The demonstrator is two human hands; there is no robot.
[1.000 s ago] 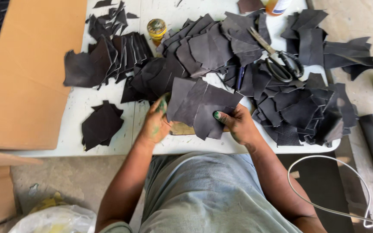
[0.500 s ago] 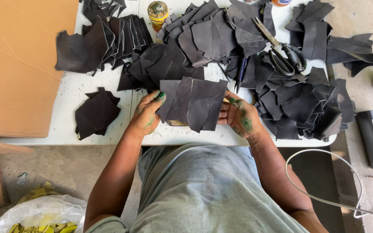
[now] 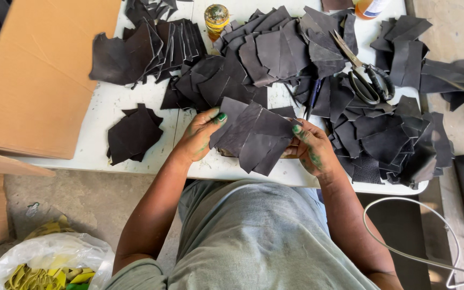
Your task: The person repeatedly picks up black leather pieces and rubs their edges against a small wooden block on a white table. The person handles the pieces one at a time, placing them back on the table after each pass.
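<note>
Both hands are gripping 1 fanned stack of dark leather pieces [image 3: 256,137] at the near edge of the white bench [image 3: 135,161]. Left hand [image 3: 200,137] is clamping the stack's left edge, thumb on top, fingers curled under. Right hand [image 3: 310,150] is pinching the stack's right edge, fingertips closed on it. Both hands are showing green stains on nails and skin.

Positions relative to the held stack:
- Just left: a small separate pile of leather pieces [image 3: 134,133], lying flat on the bench, apart from the stack.
- Beyond and left: a row of overlapped leather pieces [image 3: 140,48], fanned like cards.
- Directly beyond: a big loose heap of leather scraps [image 3: 264,53], its near pieces almost touching the stack.
- Beyond, at the far edge: a small jar with a yellow-brown lid [image 3: 216,16], standing upright.
- Beyond and right: black-handled scissors [image 3: 363,72], lying on top of the scraps, blades pointing away from the person.
- Right: another thick heap of leather pieces [image 3: 388,139], running to the bench's right end.
- Far left: a flat cardboard sheet [image 3: 33,75], overlapping the bench's left side.
- Near and left, on the floor: a clear plastic bag [image 3: 44,263] holding yellow-green offcuts.
- Near and right: a pale cable [image 3: 404,236], looping over the floor.

Person is wearing a grey shirt [image 3: 253,241].
</note>
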